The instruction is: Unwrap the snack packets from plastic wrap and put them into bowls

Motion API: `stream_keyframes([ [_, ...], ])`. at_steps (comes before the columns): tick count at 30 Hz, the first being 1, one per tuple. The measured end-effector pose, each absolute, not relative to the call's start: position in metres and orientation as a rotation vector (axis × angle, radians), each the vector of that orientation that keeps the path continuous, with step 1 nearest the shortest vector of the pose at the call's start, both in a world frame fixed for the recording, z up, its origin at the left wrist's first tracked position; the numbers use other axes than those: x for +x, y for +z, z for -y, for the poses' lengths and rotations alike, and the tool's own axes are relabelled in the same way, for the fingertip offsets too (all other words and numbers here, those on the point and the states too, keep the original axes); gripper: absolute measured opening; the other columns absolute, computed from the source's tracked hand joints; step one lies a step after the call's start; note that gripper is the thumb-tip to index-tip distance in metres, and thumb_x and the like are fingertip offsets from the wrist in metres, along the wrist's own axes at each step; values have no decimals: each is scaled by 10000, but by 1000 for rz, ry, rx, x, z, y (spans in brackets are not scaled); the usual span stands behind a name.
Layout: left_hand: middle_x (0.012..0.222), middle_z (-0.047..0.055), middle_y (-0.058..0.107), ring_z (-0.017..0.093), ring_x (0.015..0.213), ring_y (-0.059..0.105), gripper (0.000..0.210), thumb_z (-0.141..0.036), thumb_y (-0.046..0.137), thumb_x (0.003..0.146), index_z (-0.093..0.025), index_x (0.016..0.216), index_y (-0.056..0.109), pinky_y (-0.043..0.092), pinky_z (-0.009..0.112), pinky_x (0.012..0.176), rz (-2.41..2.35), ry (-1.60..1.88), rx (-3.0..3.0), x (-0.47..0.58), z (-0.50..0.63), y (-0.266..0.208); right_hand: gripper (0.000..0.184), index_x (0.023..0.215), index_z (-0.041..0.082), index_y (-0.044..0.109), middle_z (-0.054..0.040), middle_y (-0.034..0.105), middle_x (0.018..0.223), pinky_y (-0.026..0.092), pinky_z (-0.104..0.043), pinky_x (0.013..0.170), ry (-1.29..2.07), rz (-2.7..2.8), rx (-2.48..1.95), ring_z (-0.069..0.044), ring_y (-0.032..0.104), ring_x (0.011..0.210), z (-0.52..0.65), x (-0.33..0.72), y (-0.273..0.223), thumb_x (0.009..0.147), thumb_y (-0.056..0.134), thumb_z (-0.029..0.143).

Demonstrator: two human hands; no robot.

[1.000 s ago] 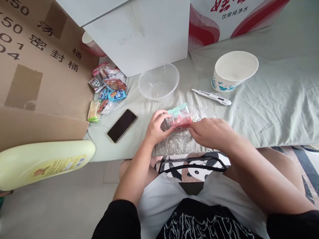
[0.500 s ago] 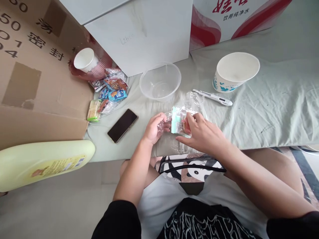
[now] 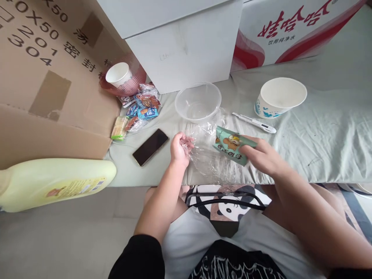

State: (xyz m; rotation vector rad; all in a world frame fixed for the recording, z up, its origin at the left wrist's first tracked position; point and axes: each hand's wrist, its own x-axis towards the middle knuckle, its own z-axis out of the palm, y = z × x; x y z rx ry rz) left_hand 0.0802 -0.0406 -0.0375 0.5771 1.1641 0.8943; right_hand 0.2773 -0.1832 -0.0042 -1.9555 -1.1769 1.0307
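A green snack packet [image 3: 231, 145] with a cartoon picture is pinched at its right end by my right hand [image 3: 263, 155], raised a little over the cloth. My left hand [image 3: 180, 149] has its fingers curled on a clear plastic bag [image 3: 203, 159], which lies crumpled between the two hands. Just beyond the bag stands a clear round plastic bowl [image 3: 197, 116]. A white utility knife [image 3: 255, 123] rests on the cloth past the packet, close to a white paper bucket [image 3: 280, 99] with blue print.
A black phone [image 3: 150, 147] lies left of my left hand. Several wrapped snacks [image 3: 142, 108] sit by a pink basket [image 3: 133, 83] holding a paper cup [image 3: 118, 74]. A cardboard box [image 3: 58, 77], white boxes [image 3: 186, 54] and a yellow-green bottle [image 3: 58, 184] stand around the cloth surface [image 3: 314, 155].
My right hand has moved right with the green packet, out of the clear bag, and the packet's printed face now shows. My left hand stays with the bag. The camera view has shifted slightly.
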Motion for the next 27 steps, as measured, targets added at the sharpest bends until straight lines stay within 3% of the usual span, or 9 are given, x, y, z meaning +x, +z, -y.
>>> stream_keyframes([
  [3,504,-61,549,63,407,490,242,-339,607,732,-222,647,413,374,170,431,-1174,925,599,82,42,-41,145,649,262,464,-13,512,560,467,-364,518,1127,789,-1706,-225,545,543,188,289,-9,757,531,331],
  [5,494,-52,539,74,421,497,210,-314,605,709,-218,617,443,378,181,428,-1119,892,734,84,45,-44,84,722,265,523,-20,564,610,546,-406,577,1104,614,-1541,-255,619,597,184,292,-11,755,540,341],
  [8,501,-31,562,87,406,492,195,-315,619,706,-206,590,505,365,206,406,-1023,769,976,88,49,-49,149,865,260,588,-31,637,698,608,-454,666,1096,525,-1381,-296,706,731,164,287,-9,752,555,351],
  [14,517,-18,583,88,390,483,257,-363,664,743,-200,598,529,347,214,402,-985,677,1073,92,50,-53,193,845,221,563,-70,682,722,640,-455,765,1263,577,-1340,-289,740,792,118,267,4,805,616,402],
  [18,510,-16,582,78,376,458,278,-377,672,746,-198,587,529,328,211,396,-1013,665,1075,92,49,-50,312,981,205,620,-128,767,1036,605,-450,952,1201,679,-1226,-283,738,1081,107,262,6,870,642,496],
  [22,513,-12,591,72,373,440,260,-370,662,709,-197,570,526,314,206,383,-1023,672,1092,93,49,-49,414,1249,226,614,-130,699,1368,546,-447,1065,1150,738,-1206,-258,647,1315,108,266,1,916,604,472],
  [24,511,-10,592,72,373,438,252,-367,657,697,-198,567,523,310,204,379,-1022,674,1095,93,49,-49,423,1286,219,591,-133,703,1356,552,-439,1056,1079,755,-1252,-241,675,1270,112,270,-3,930,571,446],
  [27,512,-12,593,77,379,442,226,-358,643,690,-201,580,523,311,204,379,-1025,681,1077,92,50,-50,333,1185,199,621,-104,764,1111,584,-420,971,820,859,-1402,-217,740,1055,127,273,-11,932,542,401],
])
